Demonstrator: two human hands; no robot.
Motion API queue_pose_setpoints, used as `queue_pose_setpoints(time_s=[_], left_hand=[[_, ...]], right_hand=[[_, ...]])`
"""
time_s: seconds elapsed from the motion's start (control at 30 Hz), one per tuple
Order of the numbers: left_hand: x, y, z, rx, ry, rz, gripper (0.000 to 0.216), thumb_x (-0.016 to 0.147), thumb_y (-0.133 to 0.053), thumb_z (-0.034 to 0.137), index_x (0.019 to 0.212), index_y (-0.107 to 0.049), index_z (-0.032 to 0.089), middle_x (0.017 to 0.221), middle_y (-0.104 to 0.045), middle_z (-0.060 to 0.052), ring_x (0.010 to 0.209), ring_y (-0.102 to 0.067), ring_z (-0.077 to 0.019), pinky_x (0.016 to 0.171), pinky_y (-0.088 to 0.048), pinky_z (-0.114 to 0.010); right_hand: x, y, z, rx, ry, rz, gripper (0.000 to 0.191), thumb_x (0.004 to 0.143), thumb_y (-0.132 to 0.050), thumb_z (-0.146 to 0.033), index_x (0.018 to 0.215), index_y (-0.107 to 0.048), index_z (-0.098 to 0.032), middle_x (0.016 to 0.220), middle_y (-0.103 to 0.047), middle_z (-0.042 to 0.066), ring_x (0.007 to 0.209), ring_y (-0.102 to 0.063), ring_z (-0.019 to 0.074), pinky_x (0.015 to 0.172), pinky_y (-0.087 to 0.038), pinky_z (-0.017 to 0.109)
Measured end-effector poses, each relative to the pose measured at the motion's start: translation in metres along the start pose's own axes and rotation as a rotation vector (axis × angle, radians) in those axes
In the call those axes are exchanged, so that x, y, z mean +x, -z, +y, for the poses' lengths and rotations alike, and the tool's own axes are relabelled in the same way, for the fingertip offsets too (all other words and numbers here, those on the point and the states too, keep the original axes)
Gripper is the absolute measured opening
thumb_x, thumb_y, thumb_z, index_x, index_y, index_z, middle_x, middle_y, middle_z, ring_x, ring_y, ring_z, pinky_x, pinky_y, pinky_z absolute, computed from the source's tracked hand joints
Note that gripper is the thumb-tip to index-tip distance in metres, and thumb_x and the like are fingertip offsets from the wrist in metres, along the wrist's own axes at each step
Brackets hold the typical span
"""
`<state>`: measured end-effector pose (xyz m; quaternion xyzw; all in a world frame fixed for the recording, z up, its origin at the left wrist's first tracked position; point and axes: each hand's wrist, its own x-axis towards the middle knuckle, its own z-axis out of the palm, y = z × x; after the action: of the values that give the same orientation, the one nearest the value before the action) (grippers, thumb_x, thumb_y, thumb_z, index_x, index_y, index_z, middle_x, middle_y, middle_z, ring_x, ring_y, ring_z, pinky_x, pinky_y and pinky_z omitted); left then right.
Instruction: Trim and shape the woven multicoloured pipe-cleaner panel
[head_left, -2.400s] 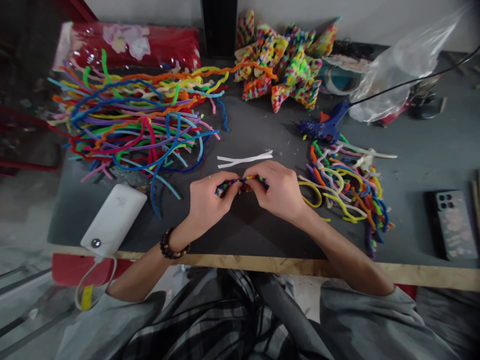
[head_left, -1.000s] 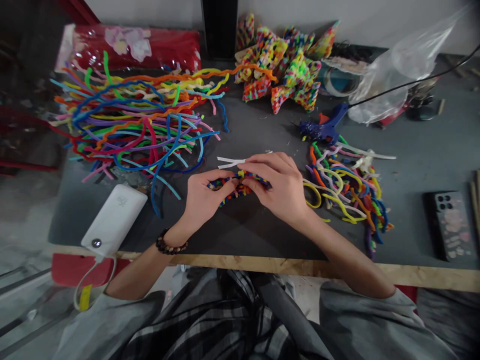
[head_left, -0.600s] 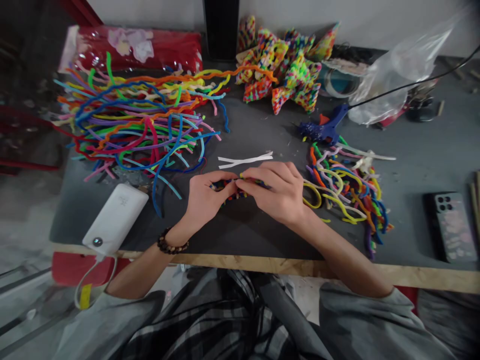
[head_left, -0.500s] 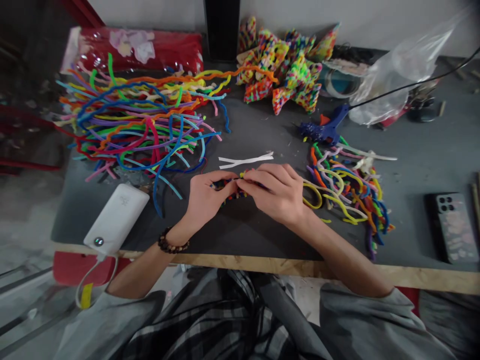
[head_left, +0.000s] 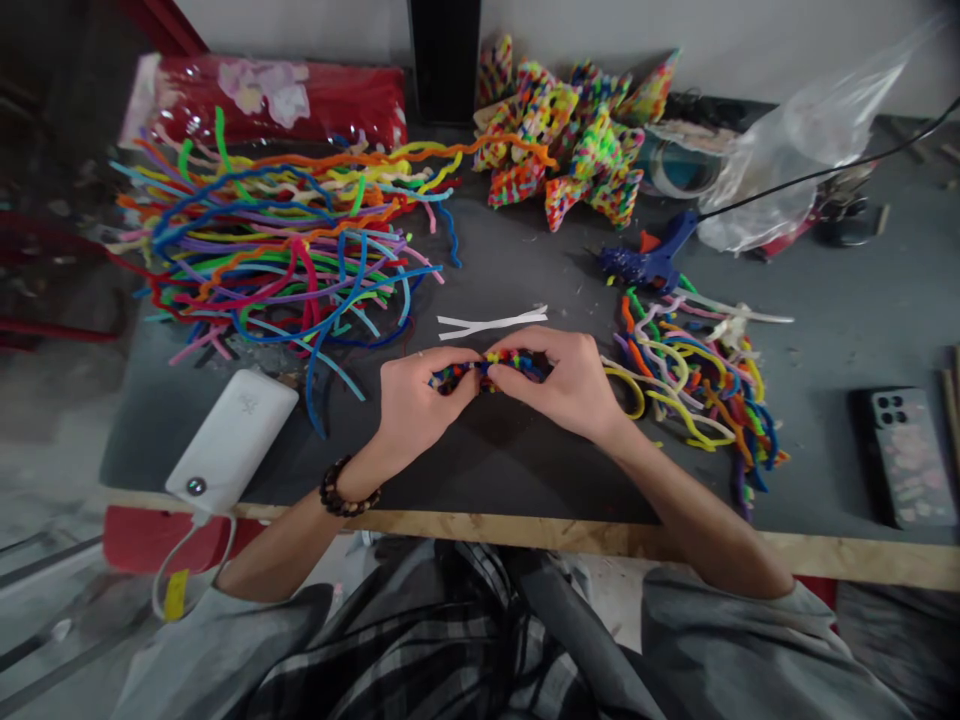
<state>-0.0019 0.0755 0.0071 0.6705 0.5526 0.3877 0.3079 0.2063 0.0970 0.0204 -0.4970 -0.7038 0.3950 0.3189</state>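
Note:
Between my hands is a small multicoloured piece woven from pipe cleaners (head_left: 508, 360), mostly blue with red, yellow and green bits. My left hand (head_left: 421, 398) is closed on its left end, thumb in front. My right hand (head_left: 562, 382) pinches the right side, its thumb close to the left thumb near the middle. Fingers cover much of the piece. Just beyond the hands, two white strips (head_left: 491, 323) lie crossed on the dark table (head_left: 517, 470).
Long pipe cleaners (head_left: 285, 240) pile up at left, near a white power bank (head_left: 234, 437). Short pipe cleaners (head_left: 697, 380) lie at right below a blue glue gun (head_left: 652, 258). Woven star shapes (head_left: 600, 165) stand behind. A phone (head_left: 911, 455) lies far right.
My right hand has turned and its fingers have drawn back to the right, so more of the woven piece shows. The left hand has hardly moved.

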Motion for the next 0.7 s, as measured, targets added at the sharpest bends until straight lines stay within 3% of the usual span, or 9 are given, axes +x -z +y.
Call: queue_pose_setpoints(time_s=[0.23,0.4,0.7], left_hand=[[0.0004,0.0022,-0.0012,0.061,-0.069,0.002,0.015,0.089,-0.074,0.015,0.097,-0.084,0.024,0.099,-0.086,-0.001,0.088,-0.082,-0.0184,0.083,-0.064,-0.031],[-0.0010,0.0012,-0.0010,0.049,-0.089,-0.005,0.017,0.089,-0.073,0.013,0.097,-0.084,0.024,0.097,-0.086,0.000,0.085,-0.081,-0.0174,0.082,-0.064,-0.030],[0.0008,0.0055,0.0001,0.034,-0.118,-0.008,0.012,0.094,-0.071,0.020,0.096,-0.082,0.023,0.095,-0.086,-0.001,0.085,-0.081,-0.0176,0.082,-0.064,-0.029]], right_hand=[[-0.0009,-0.0021,-0.0026,-0.059,-0.041,0.021,0.016,0.086,-0.084,-0.038,0.092,-0.082,-0.023,0.091,-0.082,0.000,0.082,-0.075,0.0197,0.075,-0.052,0.032],[-0.0014,-0.0036,-0.0020,-0.059,-0.025,0.029,0.009,0.085,-0.083,-0.030,0.091,-0.081,-0.023,0.091,-0.082,0.000,0.083,-0.075,0.0197,0.078,-0.052,0.033],[-0.0040,-0.0072,0.0028,-0.169,0.133,0.094,0.006,0.092,-0.077,-0.030,0.091,-0.080,-0.024,0.095,-0.083,0.002,0.089,-0.077,0.0217,0.082,-0.055,0.036]])
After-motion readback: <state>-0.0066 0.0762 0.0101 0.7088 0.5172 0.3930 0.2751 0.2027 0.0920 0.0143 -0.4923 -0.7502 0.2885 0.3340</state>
